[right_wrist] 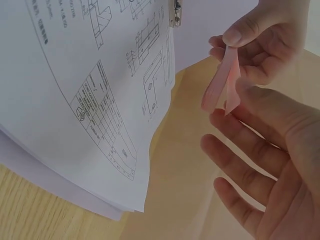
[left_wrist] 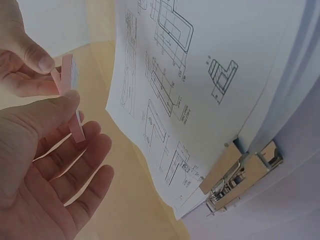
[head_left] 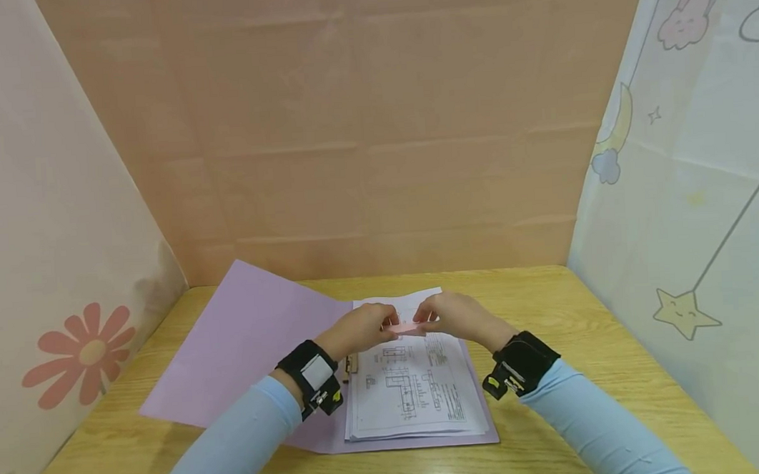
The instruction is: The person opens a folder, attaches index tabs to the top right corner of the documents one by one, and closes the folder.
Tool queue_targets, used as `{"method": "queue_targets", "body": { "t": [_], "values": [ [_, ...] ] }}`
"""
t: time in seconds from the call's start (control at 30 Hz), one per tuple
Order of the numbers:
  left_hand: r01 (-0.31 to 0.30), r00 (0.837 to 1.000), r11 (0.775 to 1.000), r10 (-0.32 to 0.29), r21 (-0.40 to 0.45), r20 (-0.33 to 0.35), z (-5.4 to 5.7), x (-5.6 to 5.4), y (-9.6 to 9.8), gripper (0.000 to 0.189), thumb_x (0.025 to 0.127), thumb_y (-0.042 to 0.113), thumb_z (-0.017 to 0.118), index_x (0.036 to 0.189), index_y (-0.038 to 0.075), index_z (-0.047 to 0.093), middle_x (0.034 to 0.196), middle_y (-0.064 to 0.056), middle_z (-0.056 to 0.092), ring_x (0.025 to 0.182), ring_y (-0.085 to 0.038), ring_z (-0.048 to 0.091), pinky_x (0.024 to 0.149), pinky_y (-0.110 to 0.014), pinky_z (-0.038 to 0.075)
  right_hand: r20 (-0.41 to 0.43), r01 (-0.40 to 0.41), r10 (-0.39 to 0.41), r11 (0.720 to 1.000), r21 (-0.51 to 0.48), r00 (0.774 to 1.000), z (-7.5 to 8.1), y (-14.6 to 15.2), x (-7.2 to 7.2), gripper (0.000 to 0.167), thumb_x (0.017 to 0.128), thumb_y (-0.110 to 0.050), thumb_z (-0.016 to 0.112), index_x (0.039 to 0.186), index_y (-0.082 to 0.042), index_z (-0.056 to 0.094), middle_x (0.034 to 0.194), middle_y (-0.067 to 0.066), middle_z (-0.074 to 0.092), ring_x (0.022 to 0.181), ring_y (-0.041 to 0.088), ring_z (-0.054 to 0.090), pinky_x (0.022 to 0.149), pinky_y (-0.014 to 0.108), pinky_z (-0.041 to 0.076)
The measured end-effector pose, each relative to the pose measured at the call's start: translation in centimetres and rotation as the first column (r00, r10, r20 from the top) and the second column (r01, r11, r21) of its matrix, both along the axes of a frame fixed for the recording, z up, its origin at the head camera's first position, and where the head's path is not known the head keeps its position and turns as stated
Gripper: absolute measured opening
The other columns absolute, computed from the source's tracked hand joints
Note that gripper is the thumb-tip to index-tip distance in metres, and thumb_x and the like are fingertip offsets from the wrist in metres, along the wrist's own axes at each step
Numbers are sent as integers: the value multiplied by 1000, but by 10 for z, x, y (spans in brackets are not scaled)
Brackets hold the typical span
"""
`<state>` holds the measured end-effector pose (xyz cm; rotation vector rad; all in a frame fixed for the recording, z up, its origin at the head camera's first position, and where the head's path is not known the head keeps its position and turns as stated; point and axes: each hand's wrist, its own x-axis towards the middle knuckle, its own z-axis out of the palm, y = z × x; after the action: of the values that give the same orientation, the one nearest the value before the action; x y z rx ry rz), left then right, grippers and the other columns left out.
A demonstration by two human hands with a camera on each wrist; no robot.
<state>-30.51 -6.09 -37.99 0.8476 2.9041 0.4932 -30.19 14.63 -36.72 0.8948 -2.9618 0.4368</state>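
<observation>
A small pink sticky note pad (right_wrist: 215, 92) hangs over the upper part of the papers, its top sheet (right_wrist: 233, 89) bent away from the stack. My left hand (head_left: 365, 327) pinches the pad between thumb and fingers; its other fingers spread loosely in the left wrist view. From the other side my right hand (head_left: 457, 319) pinches the lifted sheet. Below both hands lie printed sheets with technical drawings (head_left: 407, 393), inside an opened purple folder (head_left: 262, 329). A metal clip (left_wrist: 240, 175) holds the sheets at their left edge.
The folder's cover stands tilted up at the left. Everything rests on a wood-grain table (head_left: 531, 429). Behind is a brown backdrop (head_left: 361, 123); patterned white sheets (head_left: 694, 213) hang at both sides. Each wrist wears a black camera strap (head_left: 528, 362).
</observation>
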Motion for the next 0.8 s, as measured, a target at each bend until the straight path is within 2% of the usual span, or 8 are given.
{"method": "queue_targets", "body": {
  "t": [0.37,0.6,0.8],
  "values": [
    [12,1000,1000,-12,-2,-8,0,2,-1,17,88,24,72,101,14,65,85,3,61,74,-12,56,69,-22,48,-72,-69,69,998,7,995,-2,1,0,9,89,-19,71,96,-17,75,87,-7,71,72,6,57,68,24,49],
    [42,997,999,-41,14,-62,1,0,-1,16,87,25,74,95,12,68,86,2,62,75,-11,54,68,-22,44,-117,-78,79,997,10,990,-2,2,1,9,89,-20,70,95,-16,75,86,-6,71,68,5,56,65,21,47],
    [25,997,1000,-24,13,-68,6,1,0,17,85,23,76,94,11,69,90,-4,62,77,-12,53,70,-21,44,-132,-75,77,997,20,988,-1,2,2,9,89,-22,70,95,-18,74,85,-7,70,68,5,55,64,21,47]
  ]
}}
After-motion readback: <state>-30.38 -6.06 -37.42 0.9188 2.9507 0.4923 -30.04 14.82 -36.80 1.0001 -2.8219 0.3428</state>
